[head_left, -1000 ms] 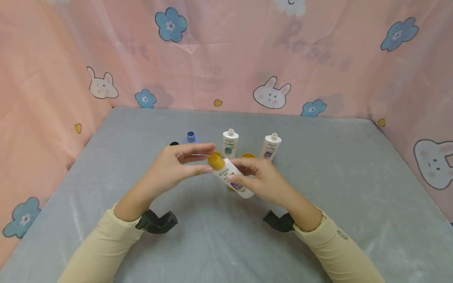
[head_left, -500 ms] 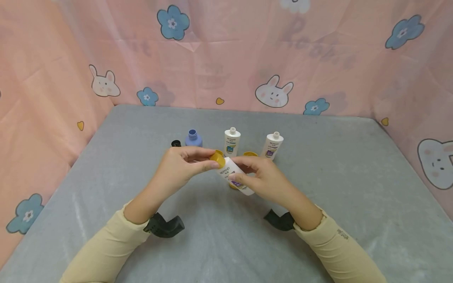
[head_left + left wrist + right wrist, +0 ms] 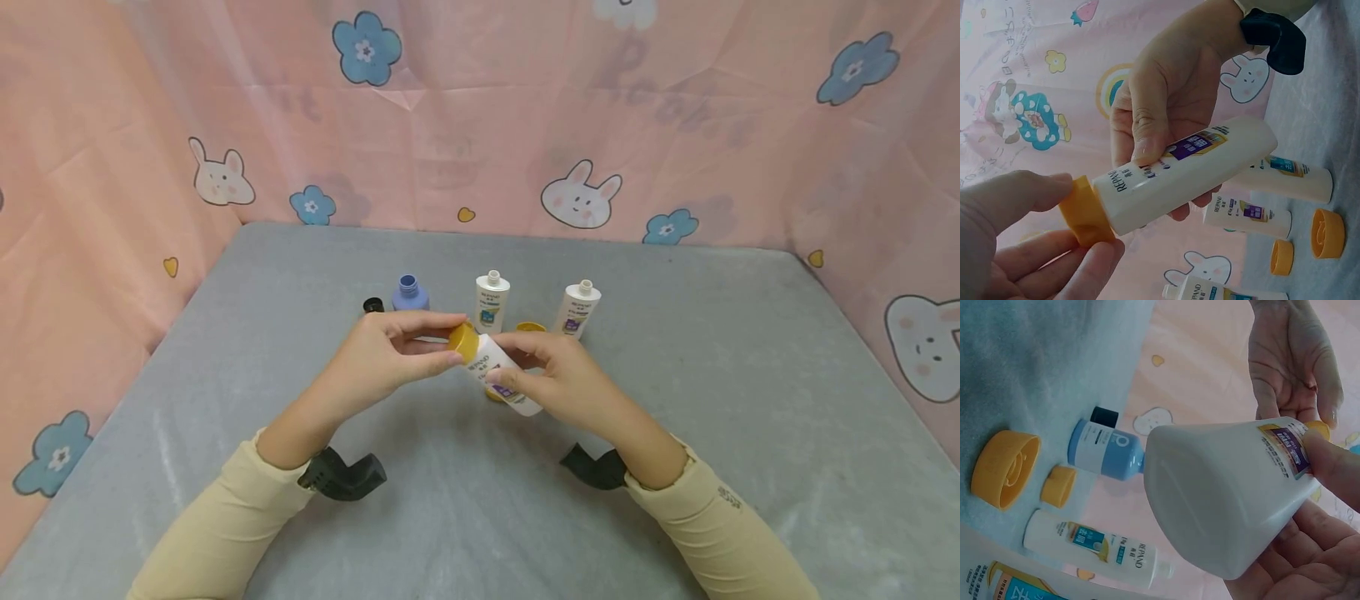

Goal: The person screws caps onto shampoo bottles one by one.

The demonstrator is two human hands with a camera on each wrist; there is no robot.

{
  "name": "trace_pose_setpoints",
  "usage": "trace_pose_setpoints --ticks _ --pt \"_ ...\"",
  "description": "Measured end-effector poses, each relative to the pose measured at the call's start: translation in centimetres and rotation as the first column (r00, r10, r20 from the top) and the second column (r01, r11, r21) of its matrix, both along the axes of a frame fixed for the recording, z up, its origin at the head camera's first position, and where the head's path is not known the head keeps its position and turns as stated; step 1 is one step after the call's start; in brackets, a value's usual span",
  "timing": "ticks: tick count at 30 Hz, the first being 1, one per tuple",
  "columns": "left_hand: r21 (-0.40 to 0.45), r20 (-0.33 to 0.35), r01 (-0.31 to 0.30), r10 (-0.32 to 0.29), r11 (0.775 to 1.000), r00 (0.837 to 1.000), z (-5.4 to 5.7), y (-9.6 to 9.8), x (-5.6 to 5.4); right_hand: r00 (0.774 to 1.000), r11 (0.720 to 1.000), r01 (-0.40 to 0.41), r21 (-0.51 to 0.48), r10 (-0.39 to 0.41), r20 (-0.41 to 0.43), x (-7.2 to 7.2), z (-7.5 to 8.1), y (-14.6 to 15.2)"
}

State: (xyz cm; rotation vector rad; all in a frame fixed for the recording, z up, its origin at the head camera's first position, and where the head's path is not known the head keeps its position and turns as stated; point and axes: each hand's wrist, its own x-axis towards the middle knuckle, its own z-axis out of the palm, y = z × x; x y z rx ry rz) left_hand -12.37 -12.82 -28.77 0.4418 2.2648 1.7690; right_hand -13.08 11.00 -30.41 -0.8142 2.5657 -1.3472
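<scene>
Head view: a grey counter [image 3: 750, 375] runs back to a far edge along pink printed cloth [image 3: 465, 117], its side edges slanting outward toward the viewer; the near edge is cut off by the frame. The left hand [image 3: 382, 354] and right hand [image 3: 557, 367] work near the middle, well apart from both side edges, with wide stretches of grey surface outside each forearm. The left hand's thumb and fingers pinch a yellow cap [image 3: 1087, 211] at the end of a white bottle [image 3: 1194, 172]; the right hand's fingers are wrapped round that bottle, thumb beside its purple label. The white bottle tilts above the counter, capped end toward the left hand. Beyond the hands stand a blue bottle [image 3: 409, 298], a teal-labelled bottle [image 3: 492, 302] and a purple-labelled bottle [image 3: 577, 308], with gaps between them; a black cap [image 3: 373, 306] sits just beside the blue one.

The left hand covers the blue bottle's lower part, and a loose cap [image 3: 531, 327] only partly shows behind the right hand. The bottle's neck is covered, so how firmly the yellow cap sits cannot be told. In the right wrist view, a large bottle [image 3: 1016, 578] is cropped at the lower left corner.
</scene>
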Motion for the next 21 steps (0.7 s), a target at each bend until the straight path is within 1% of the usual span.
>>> trace_pose_setpoints --ticks 2,4,6,9,11,15,21 --pt "0.011 -0.003 0.014 -0.014 1.0 1.0 0.04 -0.14 -0.05 1.0 1.0 -0.003 -0.001 0.003 -0.003 0.0 0.0 0.0" --pt "0.015 -0.006 0.002 -0.001 1.0 1.0 0.06 -0.28 -0.13 1.0 1.0 -0.002 -0.007 0.002 -0.007 -0.02 -0.01 -0.01" --pt "0.009 0.003 -0.034 0.034 0.999 0.999 0.07 -0.35 -0.21 1.0 1.0 0.0 -0.014 0.0 -0.01 -0.03 -0.01 -0.05" --pt "-0.028 0.028 -0.094 0.095 0.995 0.995 0.02 -0.23 -0.31 1.0 1.0 0.0 -0.021 -0.001 -0.013 -0.07 -0.02 -0.1" --pt "-0.054 0.037 -0.11 0.112 0.992 0.993 -0.04 -0.03 -0.31 1.0 1.0 -0.003 -0.016 0.003 -0.015 -0.05 -0.02 -0.11" --pt "-0.079 0.022 -0.11 0.112 0.991 0.993 -0.14 0.21 -0.25 1.0 1.0 -0.009 -0.008 0.009 -0.022 -0.01 -0.06 -0.1" --pt "-0.076 0.006 -0.086 0.086 0.993 0.996 -0.15 0.08 -0.2 1.0 1.0 -0.011 -0.002 0.011 -0.03 0.03 -0.06 -0.17"
